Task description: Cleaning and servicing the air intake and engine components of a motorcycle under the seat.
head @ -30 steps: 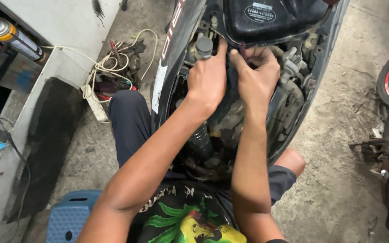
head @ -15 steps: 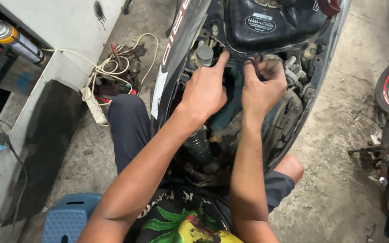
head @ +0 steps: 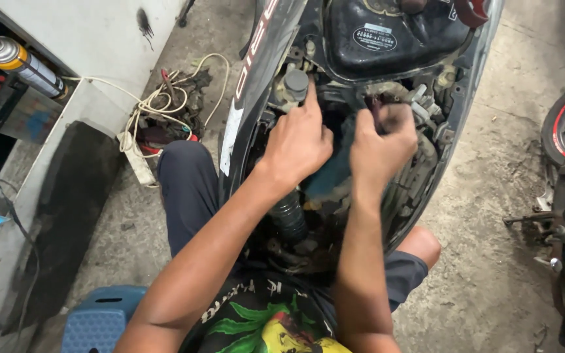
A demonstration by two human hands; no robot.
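- The left hand (head: 299, 140) rests inside the opened body of the motorcycle (head: 256, 59); its index finger points up and touches the grey round cap (head: 295, 84), which stands just above the knuckles; the other fingers are curled loosely and hold nothing that I can see.
- The right hand (head: 380, 140) is a little to the right, almost beside the left one; its fingers are closed narrowly around a small dark part (head: 379, 108) near the grey hoses (head: 420, 98); the picture is blurred there, so I cannot tell what exactly this part is.
- The small dark part lies directly above the right hand, under the edge of the black tank (head: 387, 33); the right hand is clearly the nearer one to it; its long axis I cannot judge.
- Both forearms go up from the bottom of the view, nearly parallel, the wrists straight and the backs of the hands turned to the camera.
- A blue-green object (head: 331, 176) shows between the two hands, lower in the frame; a black ribbed hose (head: 289, 219) runs under the left wrist.
- On the left floor lies a tangle of cream cables (head: 158, 101); a spray can (head: 21, 62) lies on a shelf.
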